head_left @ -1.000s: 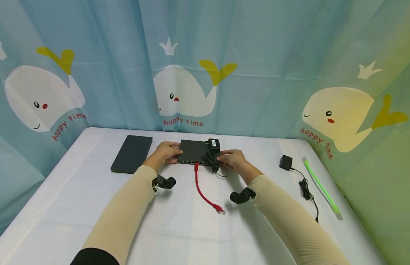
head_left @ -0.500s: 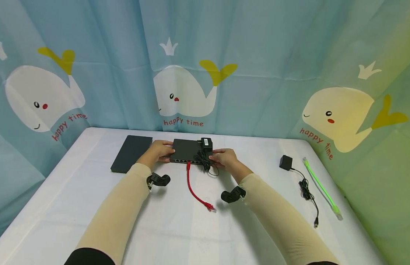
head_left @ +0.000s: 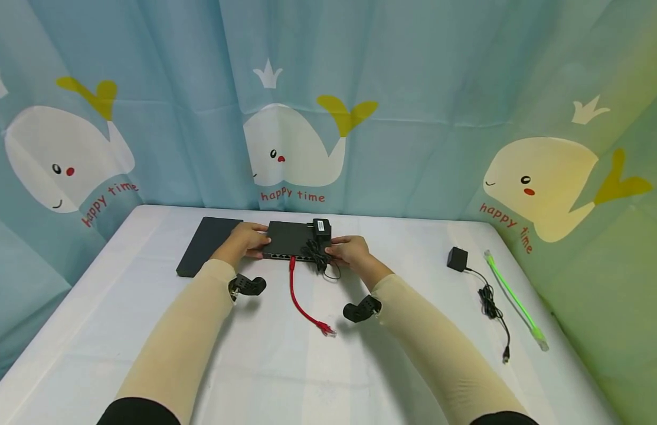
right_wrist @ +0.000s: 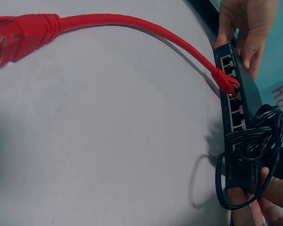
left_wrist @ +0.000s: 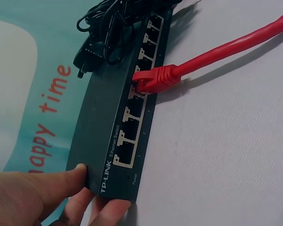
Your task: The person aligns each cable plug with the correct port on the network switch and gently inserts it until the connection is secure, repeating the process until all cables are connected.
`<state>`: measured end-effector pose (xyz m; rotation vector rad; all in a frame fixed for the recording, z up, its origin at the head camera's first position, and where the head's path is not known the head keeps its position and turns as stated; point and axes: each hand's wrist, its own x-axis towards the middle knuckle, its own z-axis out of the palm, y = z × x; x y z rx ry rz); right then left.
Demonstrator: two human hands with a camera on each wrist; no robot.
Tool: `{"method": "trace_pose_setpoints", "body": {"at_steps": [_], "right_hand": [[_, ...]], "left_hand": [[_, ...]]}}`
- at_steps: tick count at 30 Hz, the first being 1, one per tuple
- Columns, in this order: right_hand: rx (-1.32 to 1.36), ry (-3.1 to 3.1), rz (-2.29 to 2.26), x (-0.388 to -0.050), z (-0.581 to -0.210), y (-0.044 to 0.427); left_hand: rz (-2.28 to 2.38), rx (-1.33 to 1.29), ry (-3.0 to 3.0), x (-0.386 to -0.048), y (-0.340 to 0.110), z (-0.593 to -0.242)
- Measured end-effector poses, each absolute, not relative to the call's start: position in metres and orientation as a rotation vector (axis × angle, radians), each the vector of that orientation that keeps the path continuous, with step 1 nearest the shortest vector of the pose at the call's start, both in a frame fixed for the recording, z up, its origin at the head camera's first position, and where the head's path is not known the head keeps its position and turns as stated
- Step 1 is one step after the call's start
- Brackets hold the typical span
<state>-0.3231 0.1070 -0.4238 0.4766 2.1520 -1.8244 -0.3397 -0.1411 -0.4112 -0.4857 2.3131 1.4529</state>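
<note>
A black TP-LINK Ethernet switch (head_left: 287,237) is held level between both hands at the back of the table. My left hand (head_left: 242,241) grips its left end, thumb on top and fingers underneath in the left wrist view. The right end is pinched by my right hand (head_left: 353,252), close to a bundled black cord (right_wrist: 259,136). That cord belongs to a power adapter (head_left: 322,229) lying on top of the switch. One plug of a red network cable (left_wrist: 217,55) sits in a middle port; its other plug (head_left: 326,329) lies loose towards the front.
Left of the switch lies a flat black box (head_left: 203,248), partly behind my left hand. On the right of the white table (head_left: 285,378) are a second black adapter (head_left: 457,259) with bundled cord and a green network cable (head_left: 514,300). A whale-print curtain (head_left: 413,165) hangs behind.
Both hands have moved left with the switch, bringing the adapter, its cord and the red network cable along. The left hand is now nearer the flat black box.
</note>
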Motion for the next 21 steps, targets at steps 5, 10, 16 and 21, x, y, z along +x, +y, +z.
{"method": "trace_pose_setpoints", "body": {"at_steps": [5, 10, 16, 21], "right_hand": [[0.477, 2.156, -1.821, -0.324, -0.423, 0.101], [0.458, 2.165, -1.822, -0.324, -0.423, 0.097], [0.451, 2.173, -1.814, -0.325, -0.425, 0.095], [0.461, 2.184, -1.807, -0.324, -0.425, 0.095]], "left_hand": [[1.443, -0.502, 2.317, -0.344, -0.146, -0.414], [1.42, -0.512, 2.321, -0.346, -0.151, -0.415], [1.414, -0.53, 2.333, -0.343, -0.151, -0.411], [1.4, -0.467, 2.416, -0.339, -0.152, -0.412]]}}
